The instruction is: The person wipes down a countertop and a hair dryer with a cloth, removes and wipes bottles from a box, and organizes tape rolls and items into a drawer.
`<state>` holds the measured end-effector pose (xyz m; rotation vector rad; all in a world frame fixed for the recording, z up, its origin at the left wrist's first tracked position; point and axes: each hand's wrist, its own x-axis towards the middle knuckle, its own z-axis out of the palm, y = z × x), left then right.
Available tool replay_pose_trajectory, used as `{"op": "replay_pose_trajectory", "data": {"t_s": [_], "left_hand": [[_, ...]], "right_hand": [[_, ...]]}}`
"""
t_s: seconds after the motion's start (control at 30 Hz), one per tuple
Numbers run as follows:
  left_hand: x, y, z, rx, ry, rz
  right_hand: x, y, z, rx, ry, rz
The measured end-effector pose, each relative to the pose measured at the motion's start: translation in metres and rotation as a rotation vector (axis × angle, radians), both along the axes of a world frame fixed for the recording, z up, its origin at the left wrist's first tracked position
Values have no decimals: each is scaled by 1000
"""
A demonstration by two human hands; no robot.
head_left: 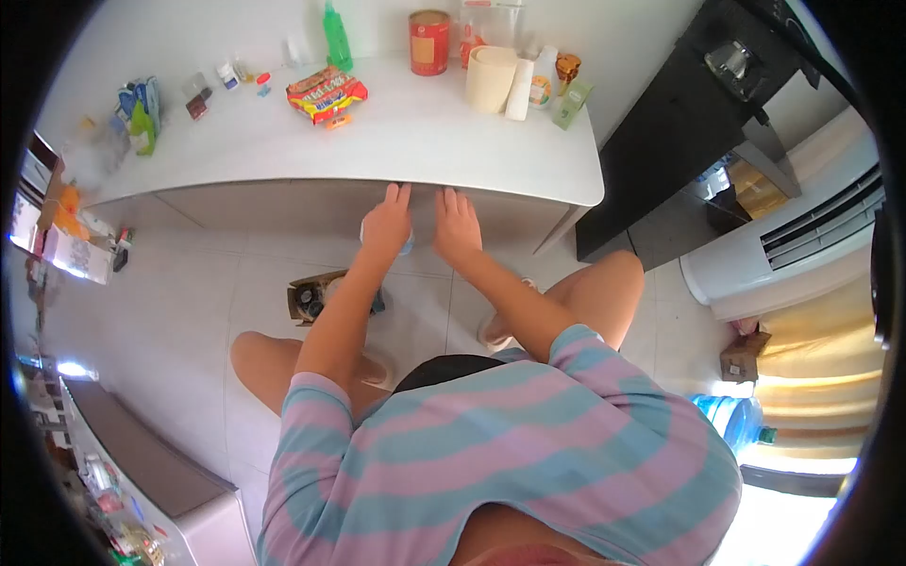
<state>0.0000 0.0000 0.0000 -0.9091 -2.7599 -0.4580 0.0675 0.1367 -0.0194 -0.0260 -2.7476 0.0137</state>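
Under the front edge of a white table (283,156), my left hand (387,224) touches the table's drawer front (311,200) with its fingers stretched upward. My right hand (457,223) rests against the same panel a little to the right, its fingers also straight. The fingertips of both hands reach a dark gap below the tabletop, and their very ends are partly hidden. Neither hand shows a loose thing in it. Behind my left hand, part of a pale blue round thing (407,245) shows; its kind is unclear.
On the tabletop are a red-and-yellow snack bag (327,93), a green bottle (336,38), a red can (429,43) and a cream-coloured container (491,79). An open cardboard box (304,300) stands on the floor between my legs. A black cabinet (651,141) is at right.
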Motion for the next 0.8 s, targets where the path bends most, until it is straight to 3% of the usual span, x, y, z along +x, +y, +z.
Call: {"op": "replay_pose_trajectory", "data": {"t_s": [0.07, 0.1, 0.13, 0.33, 0.43, 0.47, 0.57, 0.8], "left_hand": [[-3, 10, -12, 66, 28, 5], [-16, -6, 23, -18, 96, 18], [-11, -6, 26, -54, 86, 26], [17, -2, 18, -132, 65, 18], [41, -21, 22, -137, 70, -2], [52, -28, 24, -121, 74, -9], [71, -40, 25, -99, 95, -6], [94, -51, 30, -33, 17, 32]], "right_hand": [[-3, 10, -11, 13, 22, 12], [-20, -8, 9, -44, 104, 33], [-15, -8, 10, -52, 108, 47], [23, 3, 27, -75, -10, 76], [54, 13, 18, -150, 153, 54], [59, 23, 0, -65, 209, 100], [83, 15, -3, -136, 28, 150], [113, 2, 8, -201, -73, 198]]}}
